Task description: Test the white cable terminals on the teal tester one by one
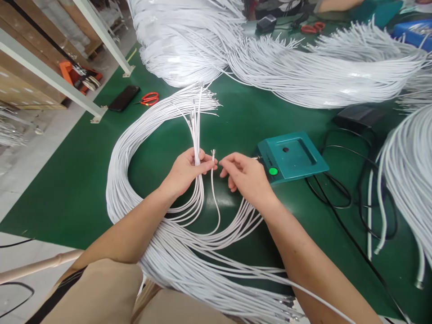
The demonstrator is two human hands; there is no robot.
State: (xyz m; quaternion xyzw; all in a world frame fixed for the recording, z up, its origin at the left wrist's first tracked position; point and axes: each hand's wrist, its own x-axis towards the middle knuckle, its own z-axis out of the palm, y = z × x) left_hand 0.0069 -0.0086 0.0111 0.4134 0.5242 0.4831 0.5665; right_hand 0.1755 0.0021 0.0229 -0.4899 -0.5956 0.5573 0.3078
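My left hand (187, 173) is closed round a small bunch of white cables (198, 121), whose ends stick up above it. Between its thumb and fingertips it also pinches one separate white cable (213, 180), its metal end fitting (213, 153) pointing up. Just to the right, my right hand (245, 175) hovers with loosely bent fingers, a little apart from that fitting, and nothing visible in them. A large curved bundle of white cables (118, 180) lies round the left side and passes under my forearms. Beside the right hand sits a teal device (293, 157) with a lit green button (273, 171).
Thick piles of white cables (189, 40) fill the back, with another bundle (337, 81) at back right and more at far right. A black phone (124, 98) and red-handled cutters (149, 98) lie at left. Black cords (337, 216) trail across the green table (67, 193).
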